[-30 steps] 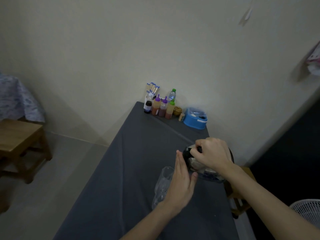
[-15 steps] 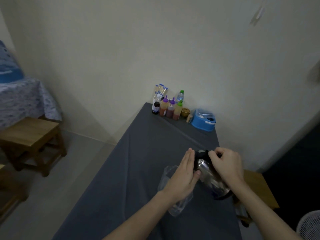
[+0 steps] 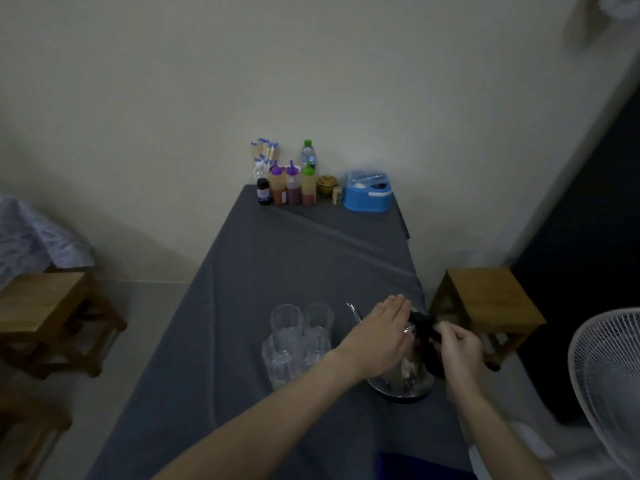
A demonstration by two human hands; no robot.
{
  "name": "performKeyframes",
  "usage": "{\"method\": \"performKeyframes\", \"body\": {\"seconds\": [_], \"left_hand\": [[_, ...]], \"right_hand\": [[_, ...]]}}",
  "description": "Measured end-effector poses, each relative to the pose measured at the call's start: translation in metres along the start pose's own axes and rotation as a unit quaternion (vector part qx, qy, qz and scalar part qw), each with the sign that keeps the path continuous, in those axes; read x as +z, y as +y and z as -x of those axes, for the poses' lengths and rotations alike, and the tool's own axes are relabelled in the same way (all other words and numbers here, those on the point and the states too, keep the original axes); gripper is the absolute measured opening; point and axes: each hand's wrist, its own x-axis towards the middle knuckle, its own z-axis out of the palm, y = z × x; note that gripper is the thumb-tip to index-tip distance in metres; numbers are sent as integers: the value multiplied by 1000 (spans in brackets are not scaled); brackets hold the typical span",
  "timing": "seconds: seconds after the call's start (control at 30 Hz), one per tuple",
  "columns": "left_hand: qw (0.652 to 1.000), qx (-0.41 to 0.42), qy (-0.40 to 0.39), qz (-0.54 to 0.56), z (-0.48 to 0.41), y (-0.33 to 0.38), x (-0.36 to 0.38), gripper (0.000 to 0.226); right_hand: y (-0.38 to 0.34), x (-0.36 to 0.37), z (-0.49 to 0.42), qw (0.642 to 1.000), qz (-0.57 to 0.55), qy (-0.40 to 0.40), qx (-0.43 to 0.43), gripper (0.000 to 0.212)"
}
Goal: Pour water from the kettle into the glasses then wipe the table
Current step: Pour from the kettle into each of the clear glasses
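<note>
We see the kettle [image 3: 405, 375] standing upright on the desk [image 3: 301, 258], near its right edge and close to us. The desk carries a dark grey cloth. Our right hand [image 3: 457, 348] is clenched around the kettle's black handle [image 3: 427, 332]. Our left hand [image 3: 379, 336] is released: the palm lies flat, fingers extended and together, over the top of the kettle; we cannot tell whether it presses on the lid. A thin metal part [image 3: 353, 310] shows just beyond the left fingertips.

Four clear glasses [image 3: 298, 341] stand upright in a tight cluster just left of the kettle, two behind and two in front. Whether they hold water is not discernible.

At the far end of the desk, against the wall, stand sauce bottles [image 3: 292, 185], a water bottle [image 3: 308, 154], a small brown jar [image 3: 327, 184] and a blue container [image 3: 369, 195]. A wooden stool [image 3: 491, 303] sits right of the desk, another stool [image 3: 45, 313] left, and a white fan [image 3: 609, 379] at the right edge.
</note>
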Motion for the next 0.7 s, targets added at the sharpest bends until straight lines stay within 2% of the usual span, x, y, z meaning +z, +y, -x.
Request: {"method": "performKeyframes", "body": {"seconds": [0.07,0.2,0.5,0.7], "left_hand": [[998,-10,-62,-29,-14,5,15,57],[992,-22,-118,-42,-28,10,37,60],[980,-23,-146,-133,-30,-5,78,66],[979,-37,-132,-154,-14,-9,85,69]], "right_hand": [[18,-9,-5,999,-32,-3,29,25],[47,-18,-8,994,-86,-5,62,28],[81,-3,-8,986,-140,15,85,30],[99,-1,-9,993,-102,-28,46,34]]}}
